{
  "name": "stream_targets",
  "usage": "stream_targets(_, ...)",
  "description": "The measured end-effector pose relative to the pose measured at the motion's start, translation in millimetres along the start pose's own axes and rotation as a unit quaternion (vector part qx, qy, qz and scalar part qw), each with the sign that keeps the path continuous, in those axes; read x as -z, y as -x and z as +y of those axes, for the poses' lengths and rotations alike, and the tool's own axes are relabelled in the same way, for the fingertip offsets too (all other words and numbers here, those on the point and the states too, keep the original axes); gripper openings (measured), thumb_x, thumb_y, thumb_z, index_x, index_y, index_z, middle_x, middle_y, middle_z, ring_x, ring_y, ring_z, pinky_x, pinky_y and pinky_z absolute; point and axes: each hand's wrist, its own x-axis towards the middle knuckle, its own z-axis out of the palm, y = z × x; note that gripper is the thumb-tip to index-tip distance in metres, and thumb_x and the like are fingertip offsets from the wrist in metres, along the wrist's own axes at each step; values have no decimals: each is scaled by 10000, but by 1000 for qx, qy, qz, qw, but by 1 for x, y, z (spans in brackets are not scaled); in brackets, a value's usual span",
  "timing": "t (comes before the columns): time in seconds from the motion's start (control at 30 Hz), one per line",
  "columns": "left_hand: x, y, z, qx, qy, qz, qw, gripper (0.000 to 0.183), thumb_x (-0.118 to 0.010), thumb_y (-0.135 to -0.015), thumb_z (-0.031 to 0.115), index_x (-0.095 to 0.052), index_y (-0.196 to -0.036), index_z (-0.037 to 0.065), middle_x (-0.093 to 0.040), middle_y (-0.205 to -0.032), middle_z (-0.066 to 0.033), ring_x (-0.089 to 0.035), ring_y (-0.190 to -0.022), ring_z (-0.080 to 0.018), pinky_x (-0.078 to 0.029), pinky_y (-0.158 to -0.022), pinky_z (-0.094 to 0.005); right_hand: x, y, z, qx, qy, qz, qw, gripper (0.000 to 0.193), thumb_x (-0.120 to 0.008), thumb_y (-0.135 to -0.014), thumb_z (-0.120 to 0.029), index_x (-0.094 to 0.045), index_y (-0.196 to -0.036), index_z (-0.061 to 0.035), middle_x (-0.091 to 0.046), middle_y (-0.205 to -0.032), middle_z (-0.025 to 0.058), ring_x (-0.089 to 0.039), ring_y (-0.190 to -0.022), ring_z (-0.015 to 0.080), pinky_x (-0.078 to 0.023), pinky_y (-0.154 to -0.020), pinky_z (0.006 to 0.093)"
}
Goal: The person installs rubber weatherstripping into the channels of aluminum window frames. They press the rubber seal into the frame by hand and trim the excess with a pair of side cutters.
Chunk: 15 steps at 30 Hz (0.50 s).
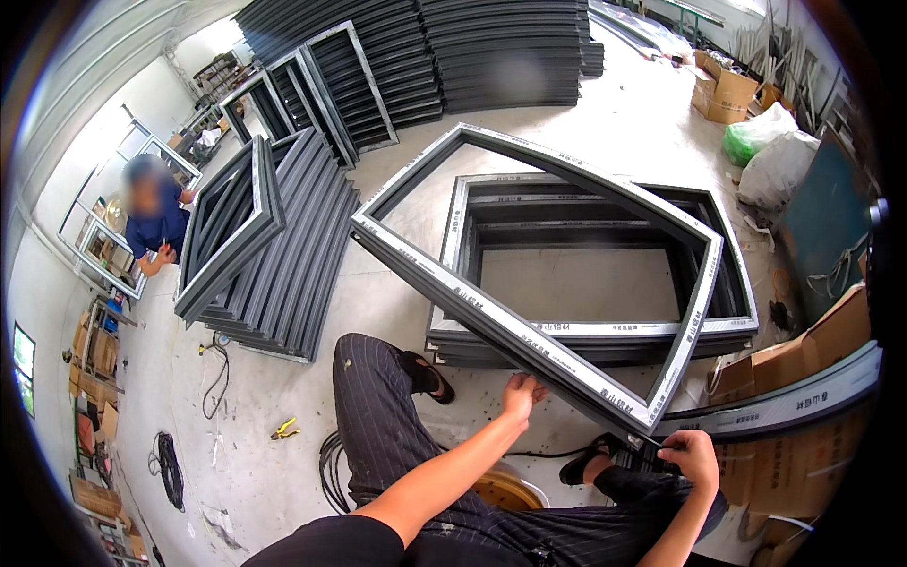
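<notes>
A dark grey window frame (557, 345) with white printed film lies tilted across a stack of similar frames (605, 329), its near corner pointing toward me. Below its near long edge, my left hand (522, 395) is closed, fingertips pinched against the underside; what they hold is hidden. Just beyond the near corner, my right hand (693, 456) pinches a thin black strip (652, 440) that reaches to the frame's edge. A black cord (553, 455) runs across the floor between my feet.
At the left stands another pile of frames (293, 255), with a co-worker (156, 213) beyond it. Yellow-handled pliers (284, 430) and coiled black cord (170, 472) lie on the floor. Long dark profiles (501, 57) are stacked behind. Cardboard (794, 472) and a curved profile (784, 402) flank my right.
</notes>
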Motion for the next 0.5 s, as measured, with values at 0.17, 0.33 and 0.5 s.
stream_targets(0.17, 57, -21, 26, 107, -6, -74, 991, 322, -522, -955, 210, -519, -1196, -3, -639, -1101, -145, -646, -1024, -281, -531, -904, -419, -3, -2, 12, -48, -72, -23, 996, 187, -744, -662, 60, -620, -802, 58, -640, -641, 98, -613, -563, 138, -482, -533, 274)
stream_targets(0.33, 68, -67, 108, 132, 28, 38, 990, 659, -489, -950, 523, -475, -1273, -52, -623, -1162, -197, -627, -1055, -335, -514, -925, -477, -4, -10, 17, -65, -103, -38, 992, 200, -708, -681, 97, -540, -770, 37, -631, -632, 103, -614, -561, 142, -484, -519, 267)
stream_targets(0.5, 86, -92, 118, 149, -28, 26, 988, 702, -481, -928, 587, -483, -1146, -81, -636, -1031, -213, -664, -930, -342, -571, -795, -478, -4, -14, 17, -61, -64, -47, 995, 173, -711, -678, 82, -570, -767, 32, -628, -627, 89, -614, -555, 145, -482, -524, 272)
